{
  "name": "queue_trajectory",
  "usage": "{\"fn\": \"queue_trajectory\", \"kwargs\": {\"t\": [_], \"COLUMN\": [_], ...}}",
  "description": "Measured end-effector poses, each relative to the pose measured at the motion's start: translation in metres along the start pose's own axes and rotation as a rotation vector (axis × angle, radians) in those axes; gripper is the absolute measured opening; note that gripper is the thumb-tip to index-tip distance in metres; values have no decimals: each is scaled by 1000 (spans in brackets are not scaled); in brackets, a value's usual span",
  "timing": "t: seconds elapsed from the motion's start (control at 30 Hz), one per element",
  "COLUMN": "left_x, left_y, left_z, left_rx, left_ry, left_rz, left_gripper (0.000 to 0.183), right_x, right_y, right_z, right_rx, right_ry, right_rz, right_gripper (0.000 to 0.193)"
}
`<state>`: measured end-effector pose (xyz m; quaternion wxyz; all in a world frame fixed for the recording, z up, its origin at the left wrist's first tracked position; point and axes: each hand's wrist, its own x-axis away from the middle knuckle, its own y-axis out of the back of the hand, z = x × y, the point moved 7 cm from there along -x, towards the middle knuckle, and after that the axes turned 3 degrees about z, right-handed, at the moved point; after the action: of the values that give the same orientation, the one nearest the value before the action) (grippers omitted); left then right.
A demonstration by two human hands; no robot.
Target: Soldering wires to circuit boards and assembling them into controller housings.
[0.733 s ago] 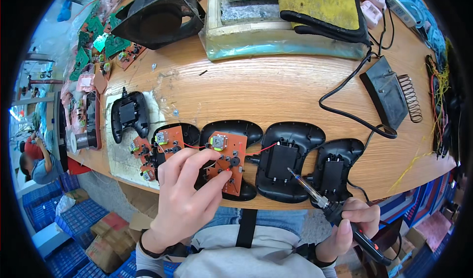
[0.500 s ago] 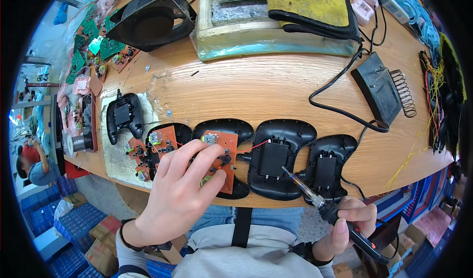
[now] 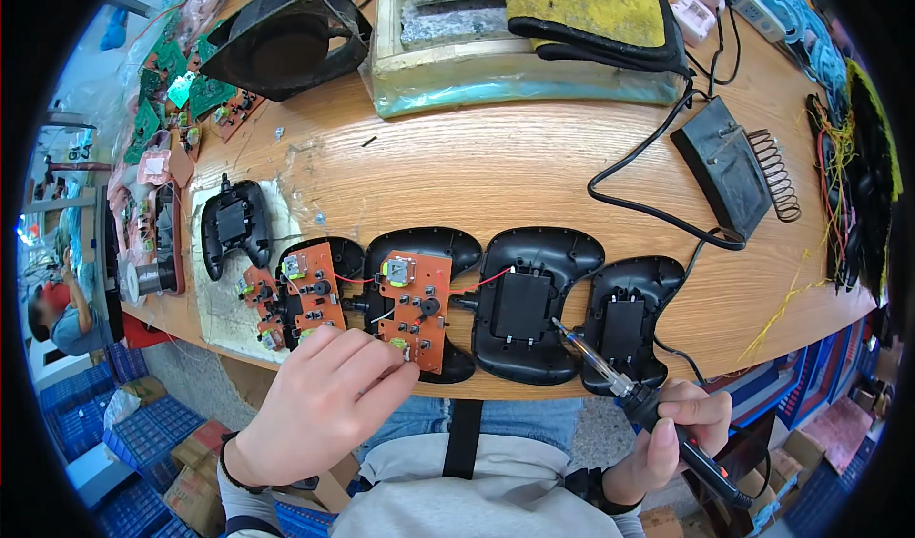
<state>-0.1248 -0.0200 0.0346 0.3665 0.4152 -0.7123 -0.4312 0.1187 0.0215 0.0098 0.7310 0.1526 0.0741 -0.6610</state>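
Observation:
My right hand (image 3: pixel 672 433) grips a soldering iron (image 3: pixel 658 416), its tip pointing up and left over the edge of a black controller shell (image 3: pixel 572 252) with a dark rectangular middle. My left hand (image 3: pixel 329 395) is closed at the lower left corner of an orange circuit board (image 3: pixel 434 281); its fingertips are hidden, so what they pinch cannot be made out. That board lies on another black shell (image 3: pixel 457 243). A red wire (image 3: pixel 494 276) runs toward the neighbouring shell. Left of it, a second orange board (image 3: pixel 319 300) rests on a shell.
At right stand a black iron stand (image 3: pixel 720 166) with a coil spring and a further shell (image 3: pixel 658 285). A fan (image 3: pixel 286 47), a wooden box (image 3: pixel 429 85) with a yellow cloth (image 3: pixel 591 9), and green boards (image 3: pixel 176 90) occupy the back. A solder spool (image 3: pixel 152 281) sits left.
My left hand has drawn back from the middle of the orange board to its lower left corner, uncovering more of both boards. The soldering iron has barely moved.

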Motion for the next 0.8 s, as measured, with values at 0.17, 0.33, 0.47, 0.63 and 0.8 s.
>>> {"fn": "queue_trajectory", "kwargs": {"t": [0.17, 0.33, 0.47, 0.63, 0.8], "left_x": [-9, -20, -22, -20, -24], "left_y": [-6, -19, -23, -25, -5], "left_z": [0, 0, 9, 13, 9], "left_rx": [367, 556, 808, 869, 794], "left_ry": [-34, -9, 277, 335, 358], "left_rz": [-144, -256, -374, -292, -281], "left_gripper": [19, 27, 42, 18, 10], "right_x": [-1, -1, -3, -2, -1], "right_y": [-3, -6, -6, 0, 1], "right_z": [2, 0, -2, -4, -5], "right_rx": [-3, 14, 26, -71, -76], "right_ry": [-7, -45, -75, -4, 7], "right_rz": [-2, -40, -107, -7, -33], "right_gripper": [22, 25, 29, 21, 22]}}
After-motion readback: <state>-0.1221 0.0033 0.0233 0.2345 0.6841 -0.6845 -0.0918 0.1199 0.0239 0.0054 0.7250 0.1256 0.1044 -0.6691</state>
